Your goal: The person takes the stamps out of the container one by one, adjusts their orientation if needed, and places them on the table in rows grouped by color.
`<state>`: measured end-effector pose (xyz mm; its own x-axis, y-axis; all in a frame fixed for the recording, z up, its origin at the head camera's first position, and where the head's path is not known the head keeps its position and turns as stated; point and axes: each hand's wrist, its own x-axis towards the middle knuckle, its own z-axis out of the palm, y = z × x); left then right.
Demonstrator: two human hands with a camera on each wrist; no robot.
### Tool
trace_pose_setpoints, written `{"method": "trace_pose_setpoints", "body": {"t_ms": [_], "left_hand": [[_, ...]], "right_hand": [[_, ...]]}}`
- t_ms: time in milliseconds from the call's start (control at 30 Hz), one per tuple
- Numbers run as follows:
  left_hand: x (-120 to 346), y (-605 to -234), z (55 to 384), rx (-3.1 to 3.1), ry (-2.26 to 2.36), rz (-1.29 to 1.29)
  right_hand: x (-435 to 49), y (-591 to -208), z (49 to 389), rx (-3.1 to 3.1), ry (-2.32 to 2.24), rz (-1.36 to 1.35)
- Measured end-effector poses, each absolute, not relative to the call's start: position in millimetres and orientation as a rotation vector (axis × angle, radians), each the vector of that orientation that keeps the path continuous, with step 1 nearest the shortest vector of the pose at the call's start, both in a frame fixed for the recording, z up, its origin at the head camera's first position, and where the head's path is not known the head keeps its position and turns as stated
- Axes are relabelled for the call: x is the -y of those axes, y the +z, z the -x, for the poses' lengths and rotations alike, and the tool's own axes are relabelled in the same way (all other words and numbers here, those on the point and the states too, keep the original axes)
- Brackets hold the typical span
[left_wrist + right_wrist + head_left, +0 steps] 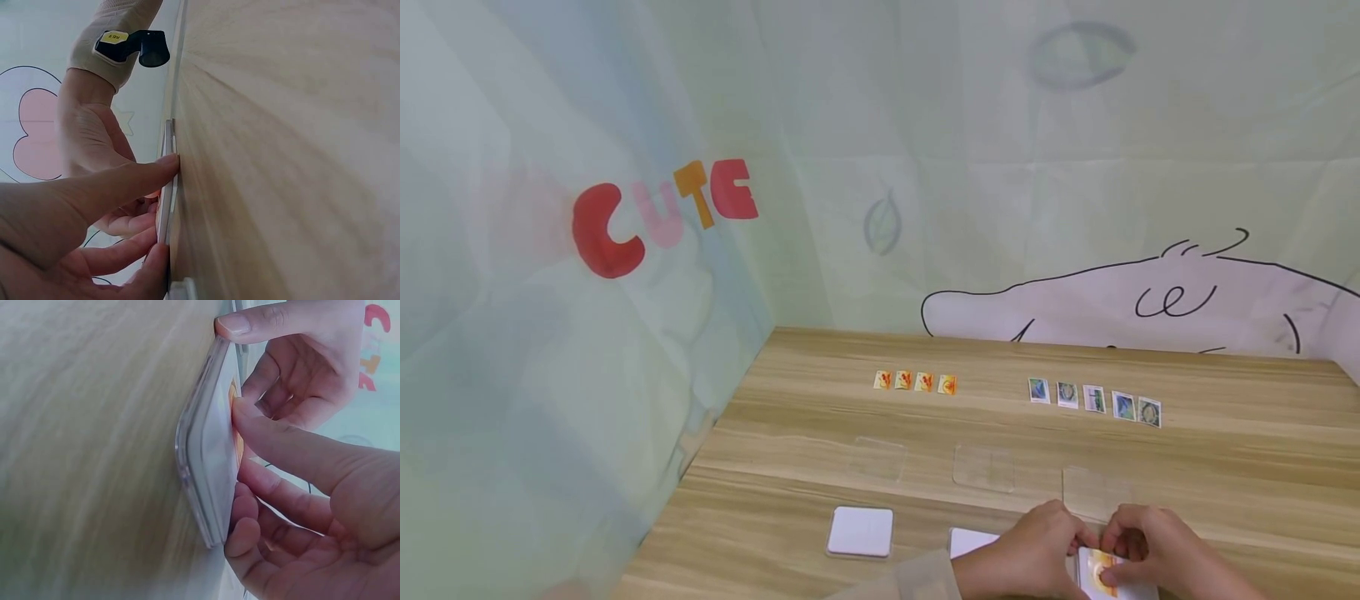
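Note:
My left hand [1033,546] grips a clear square case with a white insert [1138,591] by its edges, thumb on one side and fingers on the other. In the right wrist view the case [212,450] is seen edge-on, close over the table. A small orange-and-yellow picture card [1102,560] lies at the white face. With thumb and curled fingers, my right hand [1165,554] pinches this card at the case's far edge. The left wrist view shows both hands around the case's thin side; the fingers hide part of the card.
Two more white squares in clear cases, one at left [861,532] and one [972,541] partly behind my left arm, lie on the table [775,467]. Three clear square covers [983,468] form a row beyond. Farther back are orange picture cards [923,382] and several blue-green ones [1093,399].

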<state>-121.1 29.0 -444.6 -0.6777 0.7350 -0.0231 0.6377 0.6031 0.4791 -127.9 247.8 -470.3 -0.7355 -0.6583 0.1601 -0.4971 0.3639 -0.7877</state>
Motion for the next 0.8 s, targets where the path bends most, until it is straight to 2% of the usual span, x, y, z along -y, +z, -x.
{"method": "trace_pose_setpoints", "body": {"t_ms": [167, 800], "left_hand": [[-29.4, -444.5, 121.3, -2.605, 0.653, -1.122], [-29.5, -443.7, 120.7, -2.633, 0.632, -1.113]], "right_hand": [[-246.9, -465.4, 126.0, -2.409, -1.297, 0.932], [-247.5, -470.2, 127.6, -2.481, -1.289, 1.039]]}}
